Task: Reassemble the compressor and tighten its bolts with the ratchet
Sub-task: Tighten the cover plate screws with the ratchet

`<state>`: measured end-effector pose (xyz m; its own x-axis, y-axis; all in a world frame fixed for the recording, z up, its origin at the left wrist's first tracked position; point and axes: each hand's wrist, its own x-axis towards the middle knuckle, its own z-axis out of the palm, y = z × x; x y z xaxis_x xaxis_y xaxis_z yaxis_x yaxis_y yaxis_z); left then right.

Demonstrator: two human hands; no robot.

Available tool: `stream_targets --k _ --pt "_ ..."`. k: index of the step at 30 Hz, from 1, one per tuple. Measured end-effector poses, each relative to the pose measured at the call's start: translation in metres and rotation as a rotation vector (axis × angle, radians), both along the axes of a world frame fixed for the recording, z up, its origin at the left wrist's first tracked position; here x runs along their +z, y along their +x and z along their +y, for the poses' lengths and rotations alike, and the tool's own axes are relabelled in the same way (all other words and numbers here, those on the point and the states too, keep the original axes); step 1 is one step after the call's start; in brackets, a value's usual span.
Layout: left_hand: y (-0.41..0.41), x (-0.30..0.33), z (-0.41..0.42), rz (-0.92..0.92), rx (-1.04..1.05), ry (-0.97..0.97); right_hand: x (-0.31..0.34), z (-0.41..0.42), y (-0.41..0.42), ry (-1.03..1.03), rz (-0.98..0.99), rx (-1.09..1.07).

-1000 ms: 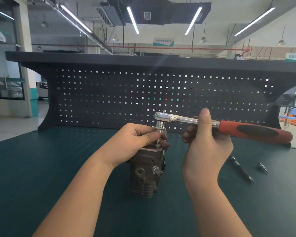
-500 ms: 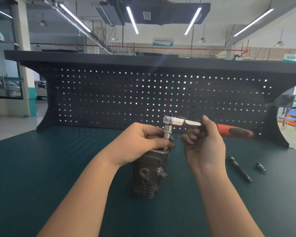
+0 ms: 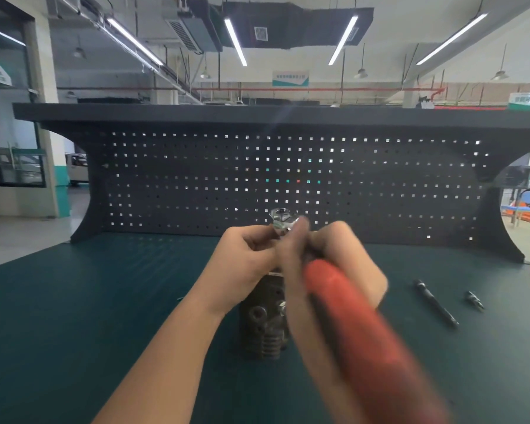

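**Ratchet handle swings toward camera as bolt work goes on atop compressor**

Nearest the lens, the red handle of the ratchet (image 3: 364, 332) runs as a blurred bar from the lower right up and away to its chrome head (image 3: 283, 220), so the tool's long axis points almost straight at the viewer. The right hand (image 3: 334, 264) is curled round the shaft just behind the head; the left hand (image 3: 251, 255), on the other side, pinches at the socket beneath it. Directly below both grips stands the dark, finned compressor (image 3: 265, 325), upright on the green table (image 3: 104, 316); the bolt itself is hidden by fingers. To the right lie a long black extension bar (image 3: 435, 302) and a small bit (image 3: 475, 299), well apart from the work. Beyond rises the pegboard (image 3: 288, 179). Motion blur obscures whether the socket is seated.
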<state>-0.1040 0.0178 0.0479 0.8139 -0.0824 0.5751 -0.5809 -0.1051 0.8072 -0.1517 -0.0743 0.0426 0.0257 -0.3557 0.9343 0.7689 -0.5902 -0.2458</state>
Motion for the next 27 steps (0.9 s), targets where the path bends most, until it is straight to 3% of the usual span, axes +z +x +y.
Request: stream_targets --k 2,4,6,9,12,14,17,20,23,27 --pt "0.002 0.001 -0.001 -0.005 -0.011 0.015 -0.004 0.000 0.002 -0.162 -0.162 -0.044" --pt "-0.003 0.002 -0.001 -0.017 -0.047 0.070 -0.006 -0.004 0.005 -0.210 -0.125 -0.014" --pt "-0.003 0.001 0.002 -0.018 -0.129 0.097 -0.003 -0.012 0.008 0.007 0.060 0.169" --pt "0.000 -0.002 0.005 -0.035 -0.241 0.123 0.003 -0.031 0.020 0.404 0.185 0.502" --pt "0.000 -0.003 0.005 -0.060 -0.238 0.072 0.009 -0.039 0.028 0.549 0.270 0.655" --pt "-0.002 -0.001 0.002 -0.060 -0.253 0.048 0.008 -0.031 0.025 0.343 0.196 0.436" --pt "-0.001 0.003 0.001 -0.033 -0.139 0.048 0.010 -0.012 0.016 -0.124 0.077 -0.058" --pt "-0.005 0.002 0.001 -0.025 -0.111 0.106 0.000 -0.006 0.010 -0.259 -0.084 0.017" --pt "-0.004 -0.002 0.007 -0.054 -0.250 0.098 0.001 -0.020 0.011 0.012 0.108 0.304" --pt "0.001 -0.002 0.006 -0.032 -0.197 0.087 0.009 -0.047 0.026 0.451 0.295 0.629"
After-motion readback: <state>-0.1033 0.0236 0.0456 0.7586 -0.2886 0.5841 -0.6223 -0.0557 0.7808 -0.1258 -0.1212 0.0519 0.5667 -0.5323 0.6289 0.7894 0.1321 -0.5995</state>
